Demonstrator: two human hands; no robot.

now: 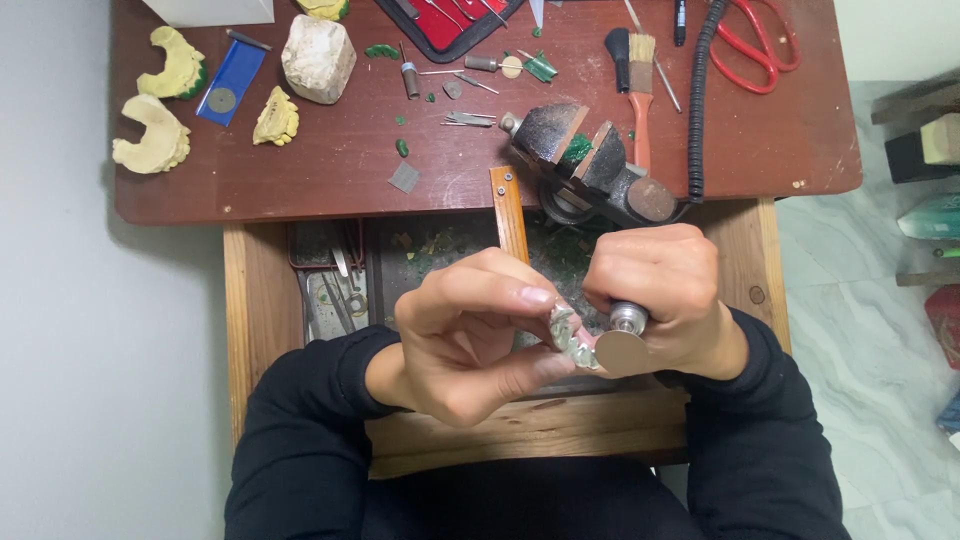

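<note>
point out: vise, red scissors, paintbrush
vise (585, 165), head view, on the dark jaw block.
red scissors (755, 45), head view, on a handle loop.
paintbrush (641, 95), head view, on its orange handle.

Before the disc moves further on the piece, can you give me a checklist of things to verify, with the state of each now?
1. Left hand pinches the small pale piece firmly: ok.
2. Right hand wraps the rotary tool: ok.
3. Disc meets the piece: ok, they touch.
4. Left fingertips clear of the disc: not ok, very close.
5. Disc spinning: cannot tell.
6. Coiled cord free of the vise: cannot tell, it runs right beside it.
</note>
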